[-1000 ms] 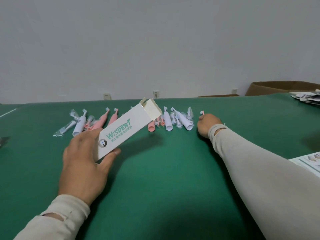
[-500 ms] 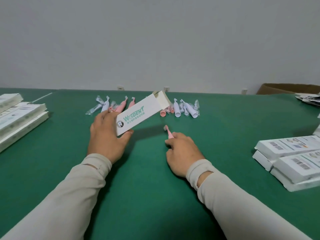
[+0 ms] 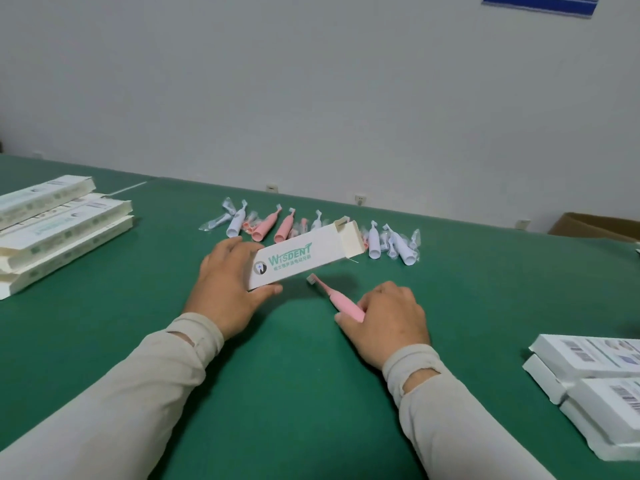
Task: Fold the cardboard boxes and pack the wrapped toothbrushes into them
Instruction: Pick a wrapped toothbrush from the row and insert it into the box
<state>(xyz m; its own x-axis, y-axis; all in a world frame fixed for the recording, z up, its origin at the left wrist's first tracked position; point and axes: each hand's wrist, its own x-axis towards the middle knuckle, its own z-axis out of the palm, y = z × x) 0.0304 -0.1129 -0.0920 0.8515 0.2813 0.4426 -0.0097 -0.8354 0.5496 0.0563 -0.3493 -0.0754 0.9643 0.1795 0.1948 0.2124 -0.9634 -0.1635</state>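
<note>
At far left, a stack of flat boxes (image 3: 59, 230) lay on the green table (image 3: 277, 393), well apart from the hands. The left hand (image 3: 228, 289) gripped the near end of a white box (image 3: 298, 258), fingers curled over its upper edge and thumb pressed under its lower edge; the box was tilted up off the table, its far end flap (image 3: 351, 239) open. Behind the box, a row of wrapped toothbrushes (image 3: 266, 226), pink and white, lay across the table, extending to the right past the open flap. Just right of the box, a pink toothbrush (image 3: 334, 296) pointed its bristle head toward the box's lower edge without touching it. The right hand (image 3: 388, 320) held the handle of this toothbrush, fingers curled round it and thumb against its side; whether the toothbrush rested on the table could not be told. At far right, a pile of white boxes with barcodes (image 3: 595, 382) sat at the table's edge, and a brown carton (image 3: 588, 226) stood beyond the table against the wall
</note>
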